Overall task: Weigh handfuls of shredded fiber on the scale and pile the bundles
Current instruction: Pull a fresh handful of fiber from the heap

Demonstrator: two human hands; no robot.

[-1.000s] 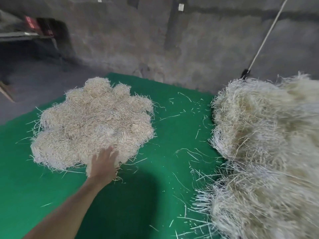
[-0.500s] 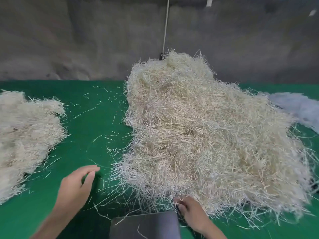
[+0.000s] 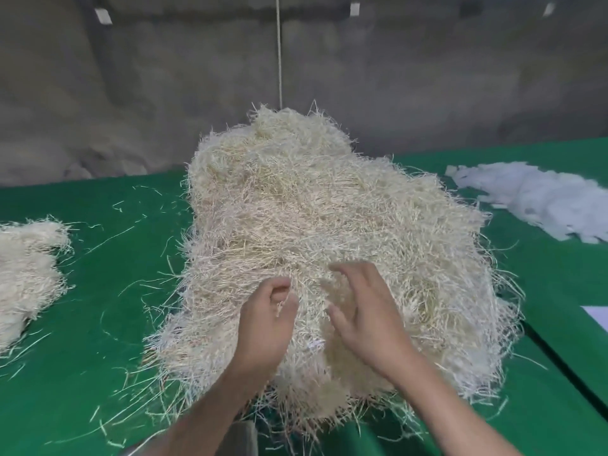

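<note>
A big heap of pale shredded fiber [image 3: 329, 225] fills the middle of the green table [image 3: 98, 324]. Both my hands are on its near slope. My left hand [image 3: 268, 324] has thumb and fingers curled into the strands and pinches some of them. My right hand [image 3: 365, 317] lies beside it with fingers spread and slightly bent over the fiber, holding nothing. A grey scale [image 3: 245, 437] shows at the bottom edge, mostly hidden by my left forearm and overhanging strands. The pile of weighed bundles [image 3: 26, 274] lies at the far left.
White shredded material [image 3: 543, 202] lies at the back right. A white sheet [image 3: 598, 317] pokes in at the right edge. A rope [image 3: 279, 51] hangs down the grey wall behind the heap. Loose strands litter the green cloth between the piles.
My view swung from the bundle pile at left to the big heap. Both hands rose from the table edge onto the heap, and my left hand took hold of strands.
</note>
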